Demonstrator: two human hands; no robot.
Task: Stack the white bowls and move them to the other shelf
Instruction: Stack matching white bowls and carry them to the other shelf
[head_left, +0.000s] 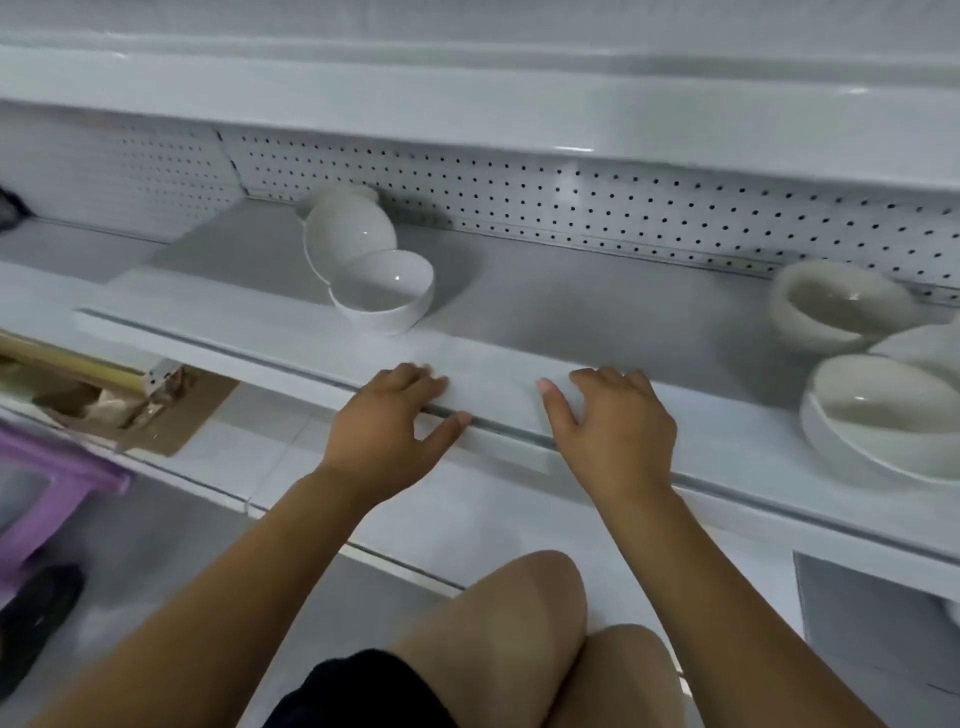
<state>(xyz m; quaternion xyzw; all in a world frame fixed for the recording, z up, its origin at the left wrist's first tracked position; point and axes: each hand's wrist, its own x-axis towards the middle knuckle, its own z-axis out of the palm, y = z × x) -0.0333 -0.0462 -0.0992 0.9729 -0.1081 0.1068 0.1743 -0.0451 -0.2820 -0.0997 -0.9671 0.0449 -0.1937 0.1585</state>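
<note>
On the front lip of the white shelf (311, 332), the left hand (384, 421) and the right hand (613, 426) rest empty, fingers loosely spread, holding nothing. The white bowls lie scattered: one upright bowl (384, 291) with a tilted bowl (348, 234) leaning against it (a third seems to sit behind), and a second group of bowls (878, 415) at the far right. No neat stack shows, so stacking and moving both appear still to be done.
</note>
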